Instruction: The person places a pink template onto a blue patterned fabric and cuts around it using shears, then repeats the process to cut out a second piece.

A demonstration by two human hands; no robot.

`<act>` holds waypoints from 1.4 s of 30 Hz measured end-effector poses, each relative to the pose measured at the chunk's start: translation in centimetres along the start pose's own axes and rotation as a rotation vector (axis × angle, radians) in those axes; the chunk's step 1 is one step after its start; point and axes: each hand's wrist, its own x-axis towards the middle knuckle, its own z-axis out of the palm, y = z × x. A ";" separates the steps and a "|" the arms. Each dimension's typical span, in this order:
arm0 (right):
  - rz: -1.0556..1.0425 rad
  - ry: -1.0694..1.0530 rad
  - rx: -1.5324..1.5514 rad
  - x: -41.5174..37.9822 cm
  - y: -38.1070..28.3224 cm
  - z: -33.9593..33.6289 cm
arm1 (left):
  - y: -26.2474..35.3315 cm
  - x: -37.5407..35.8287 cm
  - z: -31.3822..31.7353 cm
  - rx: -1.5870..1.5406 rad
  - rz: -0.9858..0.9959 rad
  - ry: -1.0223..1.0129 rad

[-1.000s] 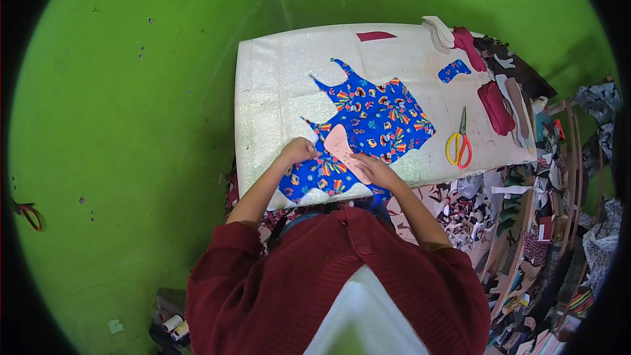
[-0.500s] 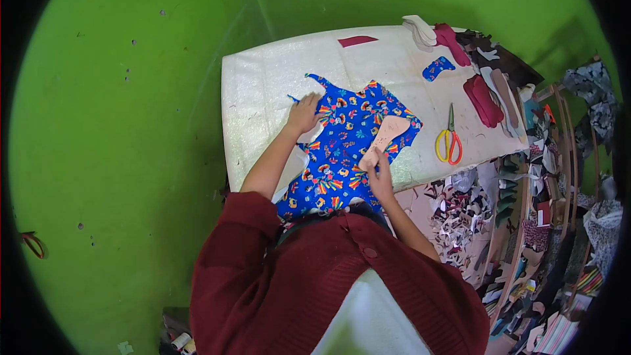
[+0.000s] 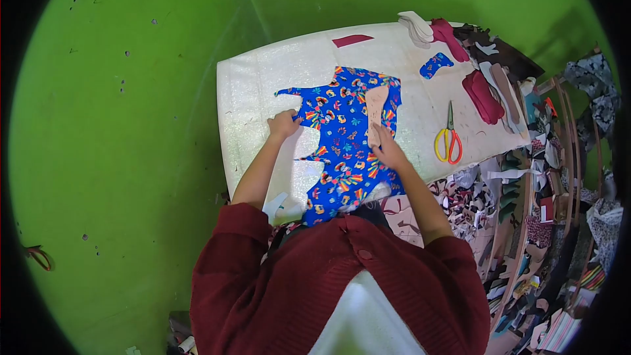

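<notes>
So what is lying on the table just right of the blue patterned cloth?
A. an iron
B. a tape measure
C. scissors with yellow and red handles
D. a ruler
C: the scissors lie on the white table, right of the blue cloth, untouched by either hand.

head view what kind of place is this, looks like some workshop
Probably a small cutting workshop for shoe or fabric parts: printed blue fabric under a sole-shaped template, scissors on the table, and heaps of offcuts beside it.
</notes>
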 end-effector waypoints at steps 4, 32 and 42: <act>-0.107 -0.092 0.043 3.0 2.2 -1.7 | -1.4 -4.0 1.3 -0.138 -0.043 -0.031; -0.184 0.095 0.190 -1.8 -2.9 3.9 | -3.0 -3.6 1.8 -0.316 -0.349 0.265; 0.020 0.000 0.358 -3.7 -4.5 3.3 | -4.5 -14.1 3.5 -0.243 -0.256 0.547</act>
